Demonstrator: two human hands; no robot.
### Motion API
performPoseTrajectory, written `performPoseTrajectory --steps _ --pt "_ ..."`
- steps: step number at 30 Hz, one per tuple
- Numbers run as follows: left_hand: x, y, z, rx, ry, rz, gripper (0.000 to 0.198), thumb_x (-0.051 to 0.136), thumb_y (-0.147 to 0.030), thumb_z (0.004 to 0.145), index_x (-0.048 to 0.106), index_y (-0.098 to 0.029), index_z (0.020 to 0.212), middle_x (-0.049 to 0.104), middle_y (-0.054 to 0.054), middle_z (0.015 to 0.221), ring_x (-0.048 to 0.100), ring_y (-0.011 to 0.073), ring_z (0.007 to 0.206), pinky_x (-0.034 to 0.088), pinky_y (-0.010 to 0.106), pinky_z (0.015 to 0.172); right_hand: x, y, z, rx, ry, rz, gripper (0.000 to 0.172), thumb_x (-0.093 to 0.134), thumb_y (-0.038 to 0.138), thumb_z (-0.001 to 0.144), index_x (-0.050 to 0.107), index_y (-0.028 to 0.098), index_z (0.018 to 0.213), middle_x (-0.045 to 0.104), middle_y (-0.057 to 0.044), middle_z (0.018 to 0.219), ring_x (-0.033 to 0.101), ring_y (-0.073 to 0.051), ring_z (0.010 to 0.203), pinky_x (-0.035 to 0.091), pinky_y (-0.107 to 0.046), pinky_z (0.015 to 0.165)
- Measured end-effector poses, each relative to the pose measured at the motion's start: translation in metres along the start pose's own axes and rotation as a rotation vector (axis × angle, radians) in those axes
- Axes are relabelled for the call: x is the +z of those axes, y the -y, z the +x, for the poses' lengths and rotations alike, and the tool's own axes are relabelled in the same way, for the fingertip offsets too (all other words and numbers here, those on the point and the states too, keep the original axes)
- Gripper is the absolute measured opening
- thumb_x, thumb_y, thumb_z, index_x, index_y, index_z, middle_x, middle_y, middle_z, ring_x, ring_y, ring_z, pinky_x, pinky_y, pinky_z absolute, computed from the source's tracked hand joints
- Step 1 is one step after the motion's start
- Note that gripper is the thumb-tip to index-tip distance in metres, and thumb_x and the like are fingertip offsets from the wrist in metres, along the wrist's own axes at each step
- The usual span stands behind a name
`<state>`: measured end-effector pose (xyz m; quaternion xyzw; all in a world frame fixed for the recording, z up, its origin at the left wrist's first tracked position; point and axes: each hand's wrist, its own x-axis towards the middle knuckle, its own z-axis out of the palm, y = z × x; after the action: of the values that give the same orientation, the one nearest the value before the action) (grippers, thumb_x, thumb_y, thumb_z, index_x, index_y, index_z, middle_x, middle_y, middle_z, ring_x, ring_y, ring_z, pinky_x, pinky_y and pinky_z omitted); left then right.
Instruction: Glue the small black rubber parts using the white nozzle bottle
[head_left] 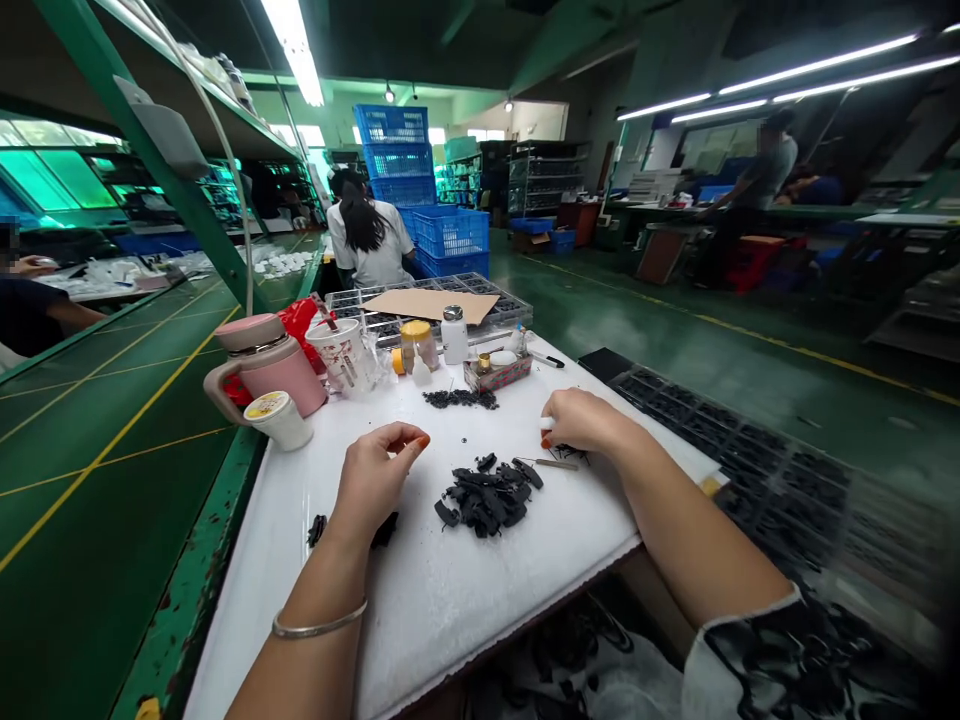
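My left hand is closed in a pinch above the white work surface, an orange cover on its fingertip; anything between the fingers is too small to see. On the right, my right hand has its fingers curled together beside thin black pieces. White and orange show at its fingertips, but what it grips is unclear. Between the hands lies a heap of black curved plastic parts. A thin tool rests near my right hand. More black parts are partly hidden by my left wrist.
Behind the heap are tiny black pieces, a small box, a white bottle and a yellow-lidded jar. A pink mug and white tub stand left. Black-part trays lie right. A person sits ahead.
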<state>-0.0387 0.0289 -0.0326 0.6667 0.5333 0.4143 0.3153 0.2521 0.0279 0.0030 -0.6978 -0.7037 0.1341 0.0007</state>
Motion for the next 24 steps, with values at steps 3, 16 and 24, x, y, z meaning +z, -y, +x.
performPoseTrajectory --steps 3,16,24 --pt "0.0 -0.002 0.0 -0.039 0.014 -0.007 0.024 0.068 -0.044 0.071 0.073 -0.021 0.076 0.069 0.004 0.077 0.057 0.0192 0.071 0.046 0.027 0.059 0.01 0.005 -0.009 0.021 -0.04 -0.061 0.028 0.071 0.023 0.063 0.074 0.017 0.09 0.071 -0.014 0.088 0.065 -0.026 0.081 0.035 -0.028 0.057" --pt "0.005 0.003 0.0 -0.034 -0.001 -0.018 0.026 0.064 -0.043 0.075 0.07 -0.017 0.08 0.066 0.004 0.078 0.056 0.0175 0.072 0.048 0.026 0.058 -0.01 -0.002 -0.011 -0.207 -0.136 0.233 0.01 0.056 0.01 0.069 0.062 0.017 0.068 0.068 -0.007 0.078 0.062 -0.021 0.08 0.038 -0.025 0.063" --pt "0.018 -0.003 -0.007 0.086 -0.079 0.059 0.017 0.059 -0.032 0.081 0.068 -0.018 0.078 0.066 0.005 0.079 0.057 0.0174 0.072 0.049 0.027 0.059 -0.009 0.031 0.033 -0.367 -0.13 0.956 0.01 0.053 0.022 0.071 0.058 0.015 0.076 0.061 -0.001 0.062 0.057 -0.013 0.054 0.046 -0.025 0.052"
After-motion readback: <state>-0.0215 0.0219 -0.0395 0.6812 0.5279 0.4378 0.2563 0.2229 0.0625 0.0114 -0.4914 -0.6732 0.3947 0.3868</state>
